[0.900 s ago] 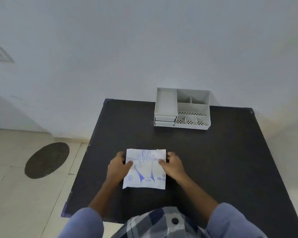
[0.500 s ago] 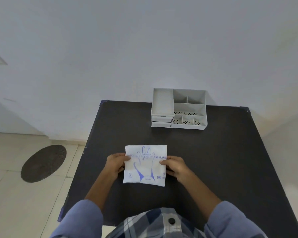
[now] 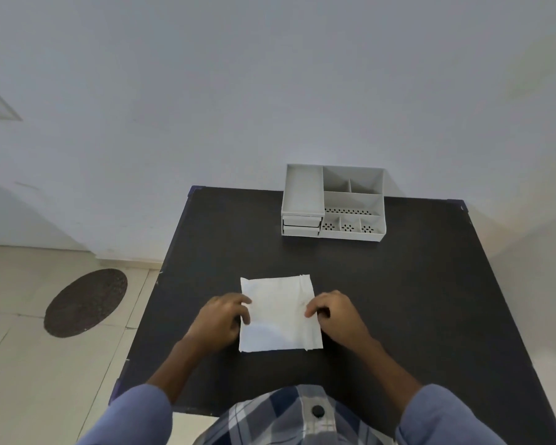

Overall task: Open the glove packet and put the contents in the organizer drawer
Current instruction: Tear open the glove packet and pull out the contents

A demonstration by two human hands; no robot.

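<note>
The glove packet (image 3: 280,313) is a flat white square lying on the black table (image 3: 398,300) in front of me, with its plain side up and no print showing. My left hand (image 3: 223,317) pinches its left edge with curled fingers. My right hand (image 3: 337,314) pinches its right edge the same way. The grey plastic organizer (image 3: 353,203) stands at the far edge of the table against the wall. Its two small drawers (image 3: 301,225) at the lower left are shut.
The organizer has a long tray on top left and several open compartments on the right. A white wall rises behind the table. To the left is tiled floor with a dark round mat (image 3: 85,302).
The packet has been turned over: the blue printed glove side faced up before, now the plain white side does. Both hands stayed at its left and right edges.
</note>
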